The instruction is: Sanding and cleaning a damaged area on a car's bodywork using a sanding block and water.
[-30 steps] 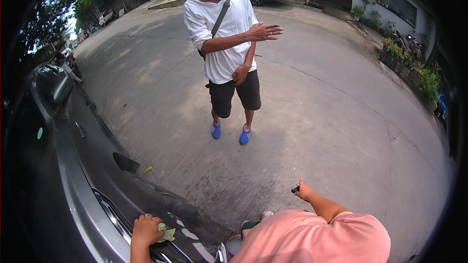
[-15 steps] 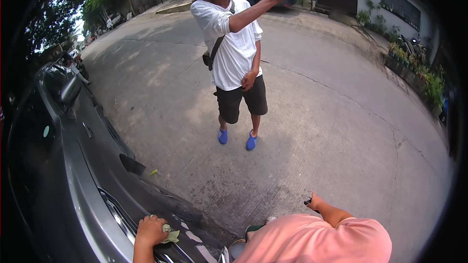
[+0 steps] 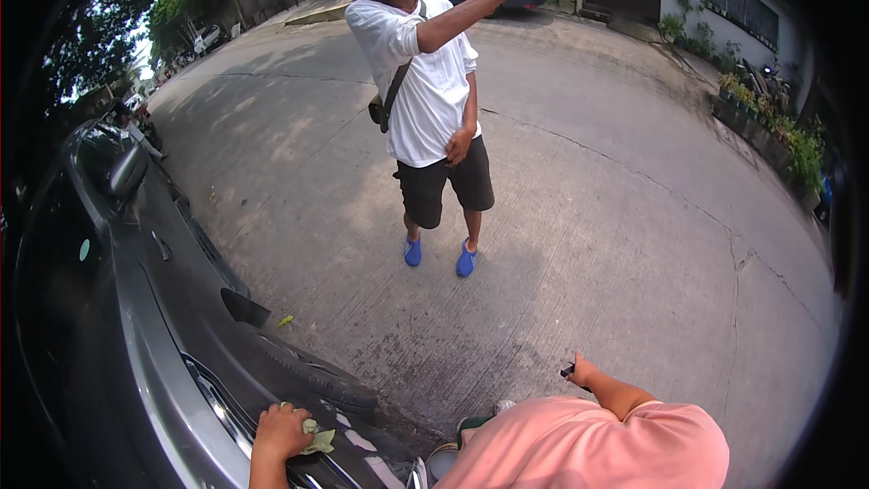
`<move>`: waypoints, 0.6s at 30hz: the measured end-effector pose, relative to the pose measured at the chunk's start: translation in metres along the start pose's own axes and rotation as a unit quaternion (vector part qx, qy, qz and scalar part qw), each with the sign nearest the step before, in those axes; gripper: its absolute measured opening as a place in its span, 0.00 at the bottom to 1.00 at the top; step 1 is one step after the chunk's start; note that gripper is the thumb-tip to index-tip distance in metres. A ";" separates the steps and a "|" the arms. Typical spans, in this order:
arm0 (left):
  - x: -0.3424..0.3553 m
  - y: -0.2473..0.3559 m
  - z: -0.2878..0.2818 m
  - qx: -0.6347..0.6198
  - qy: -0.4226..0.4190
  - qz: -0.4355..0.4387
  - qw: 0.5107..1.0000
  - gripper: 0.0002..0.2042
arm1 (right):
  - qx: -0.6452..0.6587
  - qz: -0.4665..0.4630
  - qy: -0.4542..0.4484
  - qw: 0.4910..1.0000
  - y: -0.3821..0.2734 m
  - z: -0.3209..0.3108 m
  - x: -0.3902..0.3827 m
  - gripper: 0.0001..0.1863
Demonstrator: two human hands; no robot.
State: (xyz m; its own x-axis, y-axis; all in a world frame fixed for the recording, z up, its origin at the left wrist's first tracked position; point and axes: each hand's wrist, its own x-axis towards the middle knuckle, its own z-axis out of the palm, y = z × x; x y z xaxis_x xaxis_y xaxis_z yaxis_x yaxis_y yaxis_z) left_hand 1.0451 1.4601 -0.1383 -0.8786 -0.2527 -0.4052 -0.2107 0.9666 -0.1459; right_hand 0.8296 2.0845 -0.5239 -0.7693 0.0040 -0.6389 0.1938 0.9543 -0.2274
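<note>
Pale green cloth (image 3: 317, 440) in the head view, the only one we have: it lies bunched under the left hand (image 3: 281, 432), whose fingers are curled over it against the dark grey car (image 3: 208, 303). The right hand (image 3: 585, 371), well apart from the bodywork, is closed around a small dark object (image 3: 568, 369); we cannot tell its kind. On progress: we note pale patches (image 3: 358, 438) on the panel just beside the cloth, next to darker finish. We judge the surface work there unfinished, though whether the patches are residue or bare filler we cannot say, and what lies beneath the cloth is hidden. Edges: a bright trim strip (image 3: 213, 396) runs close to the left hand, and the wheel (image 3: 337, 389) sits beyond it, so we rate that side as tight. A round pale container (image 3: 442, 464), partly hidden by the pink shirt (image 3: 588, 444), bounds the near side. Room: concrete (image 3: 634, 244) spreads ahead and to the right, with a person in blue shoes (image 3: 466, 263) standing on it; we judge the right arm freer.
</note>
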 end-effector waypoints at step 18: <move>0.005 0.005 0.000 0.001 -0.019 0.007 1.000 0.22 | 0.004 -0.014 -0.008 1.000 0.001 -0.002 0.008 0.59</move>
State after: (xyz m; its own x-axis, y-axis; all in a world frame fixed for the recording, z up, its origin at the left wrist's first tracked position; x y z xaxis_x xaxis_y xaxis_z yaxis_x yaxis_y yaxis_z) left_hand 1.0398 1.4637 -0.1410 -0.8650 -0.2404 -0.4404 -0.1974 0.9700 -0.1418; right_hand 0.8229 2.0861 -0.5279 -0.7646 -0.0273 -0.6439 0.1771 0.9518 -0.2506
